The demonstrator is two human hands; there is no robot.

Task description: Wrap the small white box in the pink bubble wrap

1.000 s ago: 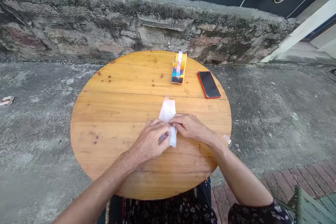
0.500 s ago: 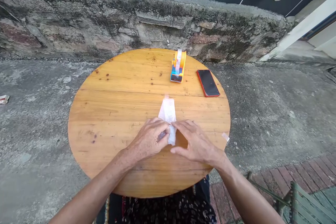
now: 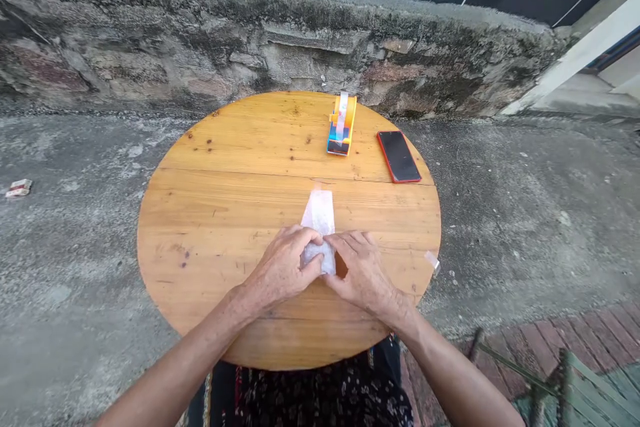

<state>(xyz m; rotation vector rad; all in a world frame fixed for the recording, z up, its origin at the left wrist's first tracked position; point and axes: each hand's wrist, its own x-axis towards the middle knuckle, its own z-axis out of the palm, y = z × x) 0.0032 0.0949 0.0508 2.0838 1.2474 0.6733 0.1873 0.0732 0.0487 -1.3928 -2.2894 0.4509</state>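
A whitish, translucent wrap (image 3: 319, 211), perhaps bubble wrap, lies in a narrow strip on the round wooden table, its far end tapering to a pinkish bit of tape. At its near end, my left hand (image 3: 287, 260) curls around the left side, thumb and forefinger pressing on it. From the right, my right hand (image 3: 364, 270) grips the same end, with fingertips on the upper edge and thumb at the lower corner. Whatever is inside the wrap, if anything, cannot be made out.
A yellow and blue tape dispenser (image 3: 342, 125) stands at the back of the table (image 3: 225, 200). Right of it lies a red-edged phone (image 3: 399, 157). A short tape piece (image 3: 432, 259) hangs at the right edge. A chair (image 3: 560, 380) is at lower right.
My right thumb has moved in toward the wrap's near corner and now touches it. The near end looks wider and flatter between my hands. The view has shifted slightly.
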